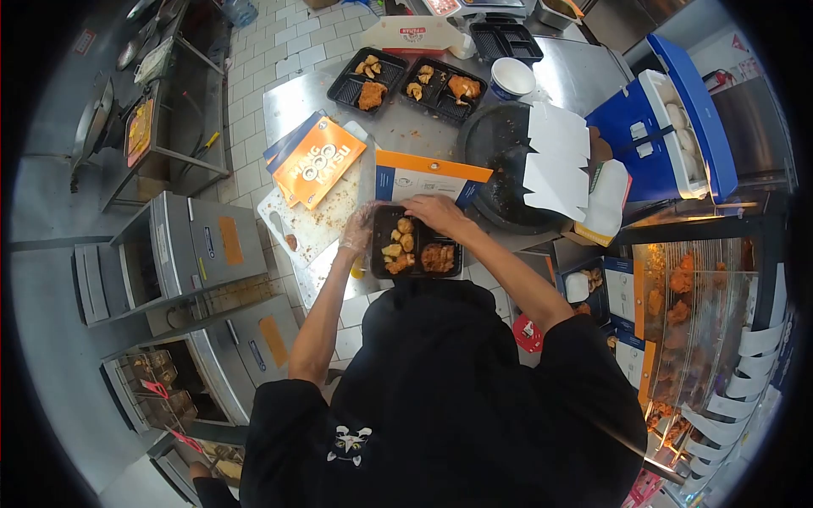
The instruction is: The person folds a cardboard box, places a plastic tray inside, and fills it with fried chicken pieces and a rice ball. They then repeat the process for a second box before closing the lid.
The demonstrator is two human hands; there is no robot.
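A black divided tray (410,269) with fried pieces in its compartments is at the counter's near edge, close to my body. My left hand (360,227), in a clear glove, lies along the tray's left side. Across the tray's far edge is my right hand (434,213), apparently bare, its fingers close together near an orange, white and blue cardboard sleeve (426,180). The sleeve stands just beyond the tray. Whether my fingers pinch the tray or the sleeve is hard to make out.
Two food trays (367,80) (441,88) stand farther back. Orange sleeves (319,162) lie left, above a crumb-covered white board (306,235). Right are a large black bowl (494,161), a white tub (512,77), a blue cooler (637,134) and a glass food warmer (690,296).
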